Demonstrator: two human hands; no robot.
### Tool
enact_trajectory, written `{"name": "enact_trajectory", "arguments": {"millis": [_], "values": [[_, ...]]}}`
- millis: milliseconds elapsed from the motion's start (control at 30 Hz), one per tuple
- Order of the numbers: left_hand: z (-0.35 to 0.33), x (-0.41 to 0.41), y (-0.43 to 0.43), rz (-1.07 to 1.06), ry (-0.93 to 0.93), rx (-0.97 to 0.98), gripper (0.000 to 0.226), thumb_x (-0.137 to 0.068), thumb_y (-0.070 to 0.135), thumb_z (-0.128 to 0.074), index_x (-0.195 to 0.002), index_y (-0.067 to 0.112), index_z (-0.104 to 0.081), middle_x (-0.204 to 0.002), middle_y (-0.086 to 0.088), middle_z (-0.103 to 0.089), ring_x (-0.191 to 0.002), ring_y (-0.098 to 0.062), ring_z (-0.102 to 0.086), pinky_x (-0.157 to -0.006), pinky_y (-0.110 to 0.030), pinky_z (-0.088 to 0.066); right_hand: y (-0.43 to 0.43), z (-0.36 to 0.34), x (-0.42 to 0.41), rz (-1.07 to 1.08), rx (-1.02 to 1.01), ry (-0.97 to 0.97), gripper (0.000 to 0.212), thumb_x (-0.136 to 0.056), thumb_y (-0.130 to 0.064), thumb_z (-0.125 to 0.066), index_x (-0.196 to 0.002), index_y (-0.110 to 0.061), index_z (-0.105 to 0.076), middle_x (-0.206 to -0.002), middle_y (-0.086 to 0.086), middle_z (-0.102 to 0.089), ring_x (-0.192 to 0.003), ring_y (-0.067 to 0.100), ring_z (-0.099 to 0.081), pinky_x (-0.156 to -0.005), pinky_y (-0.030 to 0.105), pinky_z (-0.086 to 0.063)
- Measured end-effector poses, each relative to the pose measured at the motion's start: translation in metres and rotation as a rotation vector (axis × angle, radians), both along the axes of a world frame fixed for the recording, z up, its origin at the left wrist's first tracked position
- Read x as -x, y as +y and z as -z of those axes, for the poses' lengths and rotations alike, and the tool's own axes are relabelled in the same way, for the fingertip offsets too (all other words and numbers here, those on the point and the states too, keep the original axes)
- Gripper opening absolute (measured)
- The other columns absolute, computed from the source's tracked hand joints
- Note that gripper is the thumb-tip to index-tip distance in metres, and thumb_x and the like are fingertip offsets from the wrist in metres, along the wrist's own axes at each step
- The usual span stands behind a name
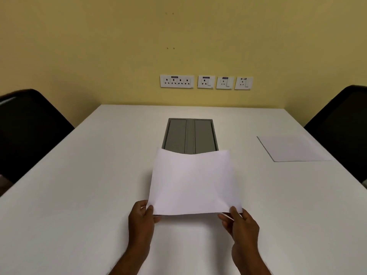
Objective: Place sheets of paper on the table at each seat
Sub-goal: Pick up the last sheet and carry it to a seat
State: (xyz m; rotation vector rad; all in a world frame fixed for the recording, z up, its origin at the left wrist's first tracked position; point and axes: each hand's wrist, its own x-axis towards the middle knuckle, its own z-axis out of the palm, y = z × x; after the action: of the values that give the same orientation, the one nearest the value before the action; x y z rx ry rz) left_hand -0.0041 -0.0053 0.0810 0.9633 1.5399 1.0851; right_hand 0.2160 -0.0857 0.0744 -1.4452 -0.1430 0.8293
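Note:
I hold white paper point(193, 183) above the middle of the white table point(83, 185), its far edge sagging slightly. My left hand point(142, 219) pinches its near left corner and my right hand point(241, 225) pinches its near right corner. Whether it is one sheet or a thin stack I cannot tell. Another white sheet point(292, 148) lies flat on the table at the right, in front of the right black chair point(343, 128). The left black chair point(27, 128) has no paper in front of it.
A grey cable box lid point(189, 134) is set into the table's centre, partly hidden by the held paper. Behind the table's far edge stands a yellow wall with a row of white power sockets point(205, 82).

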Motion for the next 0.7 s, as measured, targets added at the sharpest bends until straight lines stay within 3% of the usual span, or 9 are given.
{"name": "enact_trajectory", "arguments": {"millis": [133,233,300,433,533,700], "values": [[-0.052,0.02,-0.042,-0.032,-0.088,-0.03,0.026,-0.098,0.003,-0.047,-0.101,0.024,-0.062,-0.102,-0.006,-0.073,-0.067,-0.027,-0.076,-0.081,-0.04,-0.056,-0.029,-0.055,0.018,0.029,-0.047,-0.034,0.012,-0.097,-0.011,-0.059,-0.094,-0.016,-0.07,-0.071,-0.005,-0.076,-0.07,0.02,-0.076,-0.065,0.029,-0.054],[-0.095,0.037,-0.076,-0.074,-0.113,-0.075,0.027,-0.098,0.001,-0.047,-0.101,0.022,-0.063,-0.101,-0.007,-0.075,-0.067,-0.027,-0.075,-0.061,-0.024,-0.058,-0.054,-0.097,0.035,0.046,-0.07,-0.099,0.013,-0.096,-0.013,-0.059,-0.091,-0.016,-0.07,-0.077,0.0,-0.075,-0.065,0.016,-0.075,-0.064,0.029,-0.054],[-0.122,0.049,-0.099,-0.101,-0.111,-0.1,0.028,-0.097,0.0,-0.047,-0.1,0.022,-0.064,-0.1,-0.007,-0.075,-0.069,-0.028,-0.074,-0.057,-0.019,-0.056,-0.07,-0.119,0.048,0.057,-0.071,-0.158,0.015,-0.096,-0.017,-0.059,-0.086,-0.018,-0.07,-0.083,0.004,-0.075,-0.067,0.019,-0.075,-0.068,0.033,-0.056],[-0.175,0.081,-0.149,-0.15,-0.073,-0.178,0.03,-0.096,0.0,-0.046,-0.098,0.022,-0.067,-0.098,0.0,-0.076,-0.071,-0.014,-0.075,-0.079,-0.037,-0.06,-0.105,-0.163,0.083,0.031,-0.078,-0.266,0.019,-0.096,-0.025,-0.06,-0.08,-0.021,-0.068,-0.08,-0.001,-0.073,-0.072,0.022,-0.073,-0.083,0.046,-0.058],[-0.211,0.107,-0.184,-0.209,-0.036,-0.242,0.034,-0.096,-0.001,-0.047,-0.09,0.027,-0.066,-0.099,0.003,-0.074,-0.085,-0.013,-0.072,-0.073,-0.027,-0.057,-0.13,-0.191,0.112,-0.007,-0.113,-0.333,0.015,-0.097,-0.028,-0.059,-0.084,-0.023,-0.066,-0.081,-0.004,-0.07,-0.081,0.027,-0.071,-0.084,0.045,-0.055],[-0.26,0.17,-0.241,-0.268,-0.034,-0.299,0.022,-0.098,0.004,-0.049,-0.099,0.021,-0.064,-0.103,-0.003,-0.07,-0.094,-0.017,-0.068,-0.078,-0.029,-0.056,-0.177,-0.238,0.173,-0.064,-0.165,-0.406,0.025,-0.097,-0.031,-0.056,-0.08,-0.016,-0.066,-0.08,0.002,-0.068,-0.08,0.03,-0.062,-0.071,0.036,-0.046]]}}
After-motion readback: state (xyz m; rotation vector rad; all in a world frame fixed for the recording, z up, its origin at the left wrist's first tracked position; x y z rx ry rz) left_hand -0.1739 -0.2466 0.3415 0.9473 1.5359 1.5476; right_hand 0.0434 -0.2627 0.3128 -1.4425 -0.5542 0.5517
